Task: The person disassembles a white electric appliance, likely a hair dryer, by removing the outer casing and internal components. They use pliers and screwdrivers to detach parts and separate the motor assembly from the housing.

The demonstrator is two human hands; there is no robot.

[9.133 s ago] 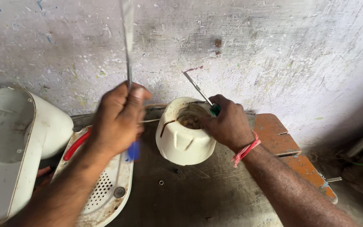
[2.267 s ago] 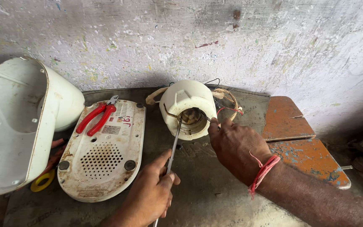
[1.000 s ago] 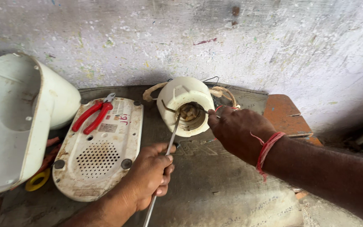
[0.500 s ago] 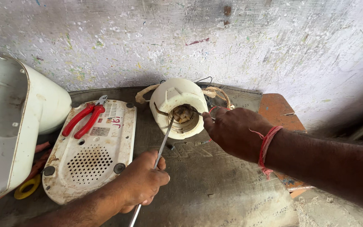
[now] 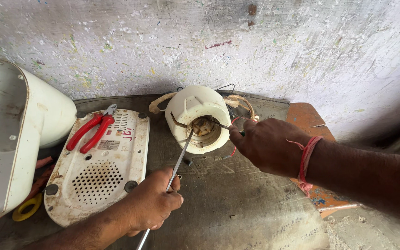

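At twelve o'clock on the dark worn table [image 5: 255, 217], against the paint-flecked wall, lay the cream plastic cylindrical motor housing [image 5: 195, 109] on its side, its open mouth facing the person. The left hand [image 5: 151, 203], at six o'clock, had its grip pressed together around a long thin metal rod [image 5: 179, 159] whose tip reached into the mouth. The right hand [image 5: 267, 146], at three o'clock, pinched a slim green-handled screwdriver [image 5: 230, 127], its tip also inside.

Both tips met in one narrow cavity among loose wires; a slip there could nick insulation or tear a strand. The housing looked unbraced, so a hard pry might roll it toward the wall. Red-handled pliers [image 5: 91, 132] rested on the white perforated base plate [image 5: 96, 176] at nine o'clock, well clear.
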